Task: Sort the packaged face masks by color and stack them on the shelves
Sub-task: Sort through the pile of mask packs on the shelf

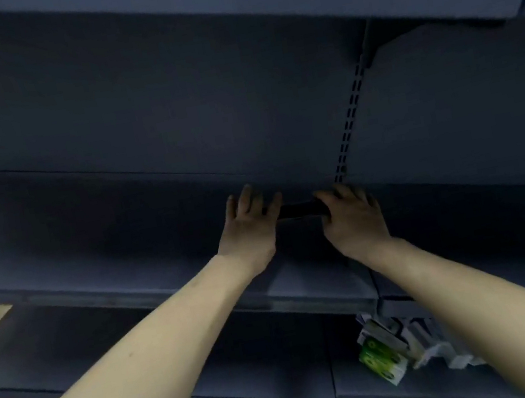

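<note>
- The left hand's fingers (247, 201) are straight and spread, laid flat against the left end of a dark stack of packaged masks (297, 210); they curl round nothing.
- The right hand's fingers (340, 194) bend over the stack's right end, the thumb low against its near edge; whether they truly pinch it or only press is hard to tell in the dim light.
- The stack lies between the 2 hands, deep on the shelf (88, 248) and close to the back panel (170, 110), its long axis running left to right, from 1 set of fingertips to the other.
- Both hands are about equally near it, 1 at each end, so a squaring-up push would come inward from both sides and back toward the panel.
- The left hand (247, 232) is palm down, wrist roughly straight, forearm reaching up from lower left.
- The right hand (353, 221) is palm down with knuckles raised, forearm coming in from lower right.
- I judge this to be the placing or tidying of 1 color pile; the masks' color reads only as dark.
- On a lower shelf sits a green and white box (381, 359) among pale packets (427, 341), just beside the right forearm.
</note>
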A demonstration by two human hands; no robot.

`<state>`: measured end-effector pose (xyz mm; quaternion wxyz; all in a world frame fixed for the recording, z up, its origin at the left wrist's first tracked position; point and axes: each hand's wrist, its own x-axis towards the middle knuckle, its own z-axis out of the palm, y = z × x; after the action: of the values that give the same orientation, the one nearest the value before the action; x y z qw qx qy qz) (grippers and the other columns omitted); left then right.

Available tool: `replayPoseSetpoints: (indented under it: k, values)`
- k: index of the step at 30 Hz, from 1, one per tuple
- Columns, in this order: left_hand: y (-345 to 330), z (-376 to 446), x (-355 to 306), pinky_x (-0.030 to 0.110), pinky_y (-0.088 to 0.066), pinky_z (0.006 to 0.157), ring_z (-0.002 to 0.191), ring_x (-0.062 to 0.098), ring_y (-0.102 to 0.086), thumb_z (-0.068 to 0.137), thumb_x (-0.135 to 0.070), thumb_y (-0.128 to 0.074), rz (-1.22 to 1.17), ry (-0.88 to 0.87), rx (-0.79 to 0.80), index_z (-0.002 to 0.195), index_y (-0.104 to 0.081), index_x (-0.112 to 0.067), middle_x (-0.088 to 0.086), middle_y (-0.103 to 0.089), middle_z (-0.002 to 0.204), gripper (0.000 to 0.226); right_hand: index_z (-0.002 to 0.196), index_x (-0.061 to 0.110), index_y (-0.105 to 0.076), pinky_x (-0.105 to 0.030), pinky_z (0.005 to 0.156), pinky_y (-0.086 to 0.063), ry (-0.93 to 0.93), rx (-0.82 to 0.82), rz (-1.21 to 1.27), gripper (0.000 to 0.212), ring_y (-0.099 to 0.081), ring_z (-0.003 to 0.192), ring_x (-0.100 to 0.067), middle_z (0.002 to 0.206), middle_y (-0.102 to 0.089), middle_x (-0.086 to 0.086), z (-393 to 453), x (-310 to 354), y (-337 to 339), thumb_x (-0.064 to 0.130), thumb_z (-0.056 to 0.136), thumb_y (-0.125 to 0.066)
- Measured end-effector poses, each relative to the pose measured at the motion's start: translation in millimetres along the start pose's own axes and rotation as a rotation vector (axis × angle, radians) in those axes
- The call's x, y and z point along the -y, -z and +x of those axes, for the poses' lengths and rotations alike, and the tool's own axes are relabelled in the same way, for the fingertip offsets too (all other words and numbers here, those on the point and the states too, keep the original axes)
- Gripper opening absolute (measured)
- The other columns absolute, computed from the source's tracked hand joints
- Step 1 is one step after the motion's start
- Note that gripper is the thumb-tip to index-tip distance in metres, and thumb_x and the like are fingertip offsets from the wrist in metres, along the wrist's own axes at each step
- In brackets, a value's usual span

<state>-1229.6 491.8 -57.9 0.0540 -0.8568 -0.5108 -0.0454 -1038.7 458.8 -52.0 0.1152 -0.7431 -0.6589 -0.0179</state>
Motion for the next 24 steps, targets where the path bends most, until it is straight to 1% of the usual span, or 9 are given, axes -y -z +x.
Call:
replayPoseSetpoints:
  k: [2,4,6,8,11,14,16,19,24]
  values:
    - [-8.9,17.9,5.5,0.054,0.006,0.121,0.15,0.03,0.017,0.1,-0.022,-0.04,-0.095,-0.006,0.063,0.158,0.004,-0.029,0.01,-0.002,0.165,0.074,0.153,0.033,-0.028,-0.054,0.119,-0.021,-0.008,0.039,0.05,0.055,-0.018,0.146,-0.03,0.159,-0.026,-0.002,14.4,-6.0,-6.9,0.033,0.101,-0.045]
    - [-15.4,26.3,9.7,0.056,0.006,0.12,0.15,0.028,0.019,0.101,-0.035,-0.035,-0.194,-0.02,0.096,0.158,0.001,-0.035,0.004,-0.001,0.166,0.067,0.156,0.032,-0.022,-0.05,0.121,-0.019,0.001,0.148,0.204,0.067,-0.008,0.149,-0.027,0.163,-0.017,0.0,17.4,-13.2,-8.5,0.042,0.098,-0.053]
    - [-18.5,27.2,13.0,0.055,0.005,0.121,0.15,0.026,0.018,0.1,-0.052,-0.034,-0.251,-0.036,0.149,0.156,-0.003,-0.042,-0.003,0.002,0.166,0.065,0.156,0.037,-0.02,-0.044,0.123,-0.016,0.001,0.228,0.375,0.081,-0.002,0.15,-0.021,0.164,-0.011,0.006,13.0,-20.9,-8.5,0.054,0.09,-0.064]
    - [-19.5,28.0,15.1,0.053,-0.002,0.122,0.151,0.026,0.012,0.098,-0.061,-0.035,-0.282,-0.037,0.182,0.156,-0.008,-0.043,-0.005,0.001,0.166,0.066,0.155,0.04,-0.024,-0.039,0.122,-0.014,0.026,0.238,0.414,0.084,-0.003,0.151,-0.017,0.164,-0.01,0.009,8.3,-24.8,-11.8,0.06,0.086,-0.066]
    - [-20.5,37.1,15.8,0.044,-0.019,0.12,0.15,0.027,-0.002,0.1,-0.054,-0.04,-0.337,-0.025,0.126,0.155,-0.019,-0.038,-0.001,-0.01,0.164,0.061,0.152,0.035,-0.036,-0.031,0.12,-0.015,0.065,0.159,0.374,0.068,-0.011,0.15,-0.018,0.163,-0.015,0.005,14.4,-25.5,-24.2,0.053,0.092,-0.063]
    - [-23.9,51.1,14.9,0.043,-0.026,0.117,0.147,0.028,-0.011,0.101,-0.047,-0.044,-0.336,-0.039,0.082,0.154,-0.026,-0.035,0.003,-0.02,0.16,0.057,0.146,0.032,-0.046,-0.04,0.119,-0.028,0.071,0.104,0.38,0.058,-0.028,0.145,-0.022,0.155,-0.033,0.001,32.2,-25.2,-34.2,0.048,0.093,-0.062]
    - [-28.0,63.6,17.0,0.044,-0.028,0.116,0.144,0.029,-0.017,0.101,-0.044,-0.046,-0.349,-0.034,0.064,0.153,-0.03,-0.034,0.005,-0.027,0.157,0.055,0.143,0.029,-0.05,-0.043,0.115,-0.035,0.068,0.08,0.35,0.055,-0.036,0.138,-0.022,0.148,-0.042,0.0,44.0,-26.3,-37.0,0.046,0.093,-0.063]
    - [-32.4,82.2,20.7,0.045,-0.029,0.116,0.141,0.031,-0.023,0.101,-0.041,-0.049,-0.364,-0.017,0.07,0.152,-0.034,-0.032,0.008,-0.033,0.153,0.053,0.14,0.026,-0.054,-0.043,0.111,-0.039,0.042,0.046,0.303,0.051,-0.042,0.133,-0.023,0.143,-0.047,0.0,58.8,-26.9,-35.6,0.043,0.093,-0.064]
    - [-32.6,107.4,22.2,0.046,-0.029,0.115,0.139,0.032,-0.028,0.1,-0.042,-0.052,-0.301,-0.017,0.044,0.149,-0.041,-0.03,0.008,-0.038,0.15,0.052,0.137,0.027,-0.057,-0.043,0.102,-0.047,-0.006,0.024,0.243,0.05,-0.047,0.128,-0.022,0.14,-0.051,0.0,77.4,-21.1,-34.8,0.05,0.093,-0.062]
